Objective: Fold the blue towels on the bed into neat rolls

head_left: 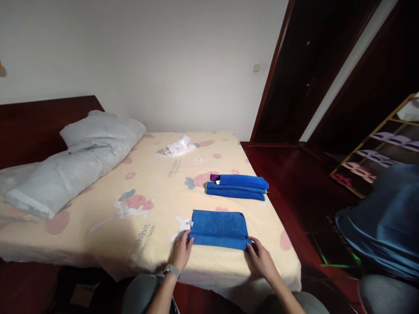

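Observation:
A blue towel (218,226) lies partly folded on the bed near its front edge, with a strip turned over along the side closest to me. My left hand (183,250) pinches its near left corner; a watch is on that wrist. At the near right corner, my right hand (260,257) grips the same towel between thumb and fingers. A small white tag shows at the towel's left edge. Just beyond it rests a stack of folded blue towels (237,192), with a bit of purple cloth (214,177) at its left end.
The bed (157,187) has a cream sheet with rabbit and strawberry prints. A crumpled white plastic bag (180,146) lies toward the back. A grey quilt (94,152) is bunched at the left. To the right are dark blue cloth (389,218) and a shoe rack (360,148).

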Action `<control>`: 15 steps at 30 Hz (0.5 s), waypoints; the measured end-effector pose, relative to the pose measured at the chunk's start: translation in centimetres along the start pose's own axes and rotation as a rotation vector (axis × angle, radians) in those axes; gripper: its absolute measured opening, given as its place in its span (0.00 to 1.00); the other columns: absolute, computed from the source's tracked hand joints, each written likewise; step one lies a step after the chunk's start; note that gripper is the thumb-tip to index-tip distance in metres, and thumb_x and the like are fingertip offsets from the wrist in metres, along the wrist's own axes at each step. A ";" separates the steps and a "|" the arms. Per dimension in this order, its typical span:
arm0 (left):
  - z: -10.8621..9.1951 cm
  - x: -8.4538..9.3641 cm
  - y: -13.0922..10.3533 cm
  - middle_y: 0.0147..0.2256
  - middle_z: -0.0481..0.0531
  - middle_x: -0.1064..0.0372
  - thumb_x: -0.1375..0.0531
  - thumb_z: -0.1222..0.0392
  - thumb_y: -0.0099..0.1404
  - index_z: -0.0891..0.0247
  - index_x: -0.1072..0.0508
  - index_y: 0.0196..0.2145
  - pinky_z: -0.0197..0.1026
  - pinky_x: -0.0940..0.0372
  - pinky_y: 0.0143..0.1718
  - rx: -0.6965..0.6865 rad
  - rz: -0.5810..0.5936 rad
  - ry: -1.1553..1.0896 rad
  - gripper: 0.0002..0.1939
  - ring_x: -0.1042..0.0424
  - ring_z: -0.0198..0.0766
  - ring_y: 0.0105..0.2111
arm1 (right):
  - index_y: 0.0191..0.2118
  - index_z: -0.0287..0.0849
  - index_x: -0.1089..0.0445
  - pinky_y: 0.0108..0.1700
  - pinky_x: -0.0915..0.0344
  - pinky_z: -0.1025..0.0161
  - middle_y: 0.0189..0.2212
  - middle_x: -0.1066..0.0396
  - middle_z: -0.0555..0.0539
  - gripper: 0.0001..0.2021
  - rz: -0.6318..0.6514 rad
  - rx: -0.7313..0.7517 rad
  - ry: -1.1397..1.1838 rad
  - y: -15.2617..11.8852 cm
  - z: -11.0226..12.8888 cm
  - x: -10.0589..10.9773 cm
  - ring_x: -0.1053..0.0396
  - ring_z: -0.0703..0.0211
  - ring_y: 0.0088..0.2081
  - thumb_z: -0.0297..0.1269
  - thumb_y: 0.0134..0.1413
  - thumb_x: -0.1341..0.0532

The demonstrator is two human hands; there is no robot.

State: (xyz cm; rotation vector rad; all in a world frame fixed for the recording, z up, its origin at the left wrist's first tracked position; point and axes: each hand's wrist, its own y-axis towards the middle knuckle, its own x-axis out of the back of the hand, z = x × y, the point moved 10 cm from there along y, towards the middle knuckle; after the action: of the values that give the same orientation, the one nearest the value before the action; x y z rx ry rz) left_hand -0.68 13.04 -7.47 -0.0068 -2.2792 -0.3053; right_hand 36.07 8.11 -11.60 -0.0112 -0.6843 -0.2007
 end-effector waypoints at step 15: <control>-1.6 0.4 0.9 0.42 0.58 0.24 0.49 0.51 0.73 0.58 0.27 0.50 0.53 0.35 0.46 0.058 -0.183 0.488 0.16 0.29 0.52 0.43 | 0.48 0.44 0.31 0.36 0.35 0.53 0.36 0.26 0.39 0.17 -0.262 0.146 -0.560 0.0 4.6 1.7 0.29 0.44 0.36 0.49 0.65 0.49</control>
State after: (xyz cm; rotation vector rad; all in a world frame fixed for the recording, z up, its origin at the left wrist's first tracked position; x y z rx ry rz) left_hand 0.30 13.56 -5.93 0.2788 -1.8037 -0.2977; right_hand 34.50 8.17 -7.00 0.1687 -1.2591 -0.4059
